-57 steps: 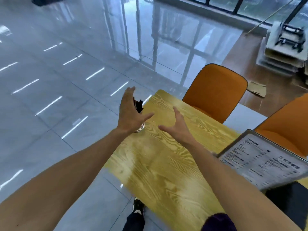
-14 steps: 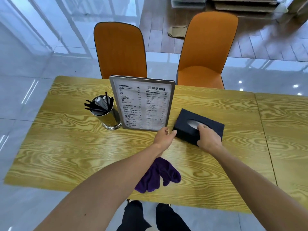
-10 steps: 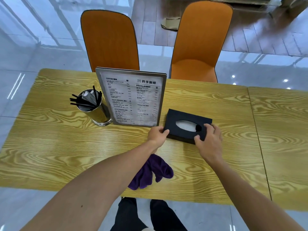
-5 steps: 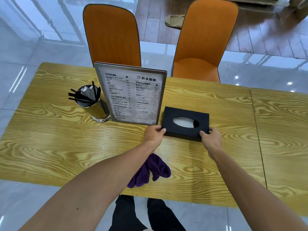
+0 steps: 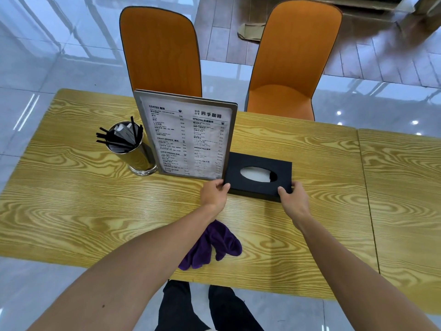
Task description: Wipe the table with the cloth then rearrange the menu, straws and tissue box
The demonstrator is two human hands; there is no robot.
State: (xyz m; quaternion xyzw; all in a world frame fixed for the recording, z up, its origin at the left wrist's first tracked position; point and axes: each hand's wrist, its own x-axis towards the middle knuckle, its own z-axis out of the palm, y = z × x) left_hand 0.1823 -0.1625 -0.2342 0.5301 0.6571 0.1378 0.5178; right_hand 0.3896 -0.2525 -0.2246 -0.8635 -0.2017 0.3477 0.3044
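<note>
Gripping the tissue box (image 5: 259, 176) at its two near corners, we find both hands engaged: the left hand (image 5: 214, 195) pinches the near-left corner, thumb on top, and the right hand (image 5: 294, 201) clasps the near-right corner the same way. We note the box is black with an oval opening showing white tissue, and lies flat on the table (image 5: 95, 211), near its middle. Its left end touches or nearly touches the lower right edge of the menu (image 5: 187, 137), which stands upright in a metal frame. Just left of the menu we record a steel cup (image 5: 137, 157) holding black straws (image 5: 114, 138); whether cup and menu touch we cannot tell. A purple cloth (image 5: 212, 246) lies crumpled near the table's front edge, partly under the left forearm. Beyond the table stand two orange chairs (image 5: 164, 51).
</note>
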